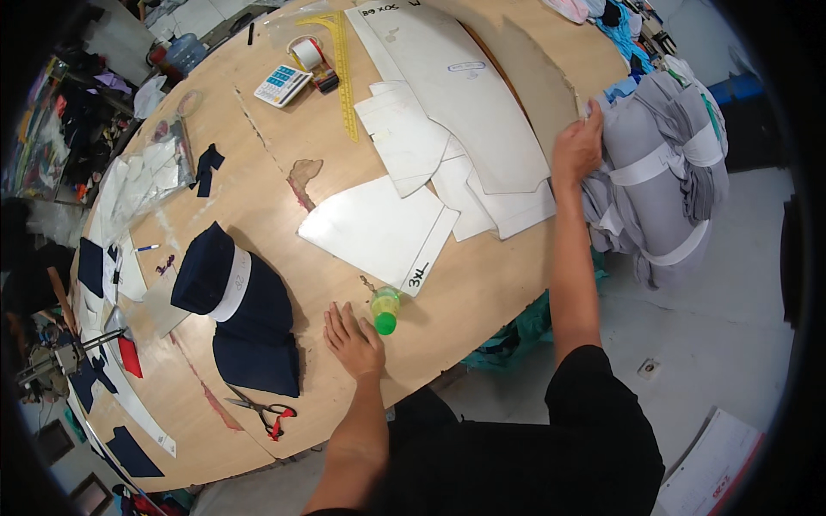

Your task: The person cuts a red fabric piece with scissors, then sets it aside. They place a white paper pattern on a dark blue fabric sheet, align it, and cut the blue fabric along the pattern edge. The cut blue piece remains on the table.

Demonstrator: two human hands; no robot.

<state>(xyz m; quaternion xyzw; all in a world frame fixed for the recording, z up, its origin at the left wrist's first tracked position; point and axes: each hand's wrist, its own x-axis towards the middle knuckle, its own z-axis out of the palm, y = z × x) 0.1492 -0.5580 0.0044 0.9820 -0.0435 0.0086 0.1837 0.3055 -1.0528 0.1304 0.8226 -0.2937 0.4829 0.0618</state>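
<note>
Right now we're gripping the grey fabric bundle (662,172) with our right hand (576,148), bundle extending rightward off the table edge (482,292); left hand (353,340) is resting flat, empty, well apart.

The person's left hand (353,340) lies flat, palm down, on the curved wooden table (258,198), just beside a small bottle with a green cap (385,310). The right hand (576,146) reaches far across and grips the edge of a big bundle of grey cut fabric (662,172) tied with white strips at the table's far side. White card pattern pieces (447,112) lie between the hands. A navy fabric bundle with a white band (232,301) sits left of the flat hand, red-handled scissors (267,411) near it, and a yellow ruler (342,73) beside a calculator (282,84) farther off
</note>
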